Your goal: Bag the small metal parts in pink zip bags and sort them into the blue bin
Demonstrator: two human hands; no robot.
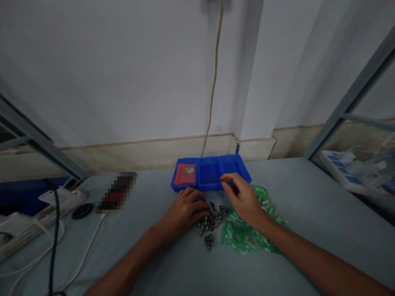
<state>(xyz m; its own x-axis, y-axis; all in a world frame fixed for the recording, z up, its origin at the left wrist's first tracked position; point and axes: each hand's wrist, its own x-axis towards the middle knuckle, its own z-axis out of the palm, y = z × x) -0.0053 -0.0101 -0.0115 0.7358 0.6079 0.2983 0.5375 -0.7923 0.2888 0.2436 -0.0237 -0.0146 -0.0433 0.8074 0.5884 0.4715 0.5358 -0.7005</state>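
Observation:
A loose pile of small, dark metal fittings [212,220] lies on the table between my hands. My left hand [187,209] rests at the left edge of this pile, its fingers curled and their tips among the pieces; what they pinch, if anything, is hidden. My right hand [243,199] is raised at the front of the blue tray [210,169], thumb and forefinger pinched on a small dark piece too tiny to make out. The tray has three compartments; a red plastic packet [185,174] lies in the left one. Below my right hand spreads a crumpled green plastic bag [242,234].
To the left, a pixelated dark object [117,192] with a white cable [89,246] lies near a black round disc [82,211] and a power strip [72,200]. Metal frame bars flank both sides. A white wall stands behind, and a cluttered white box [339,174] sits at right.

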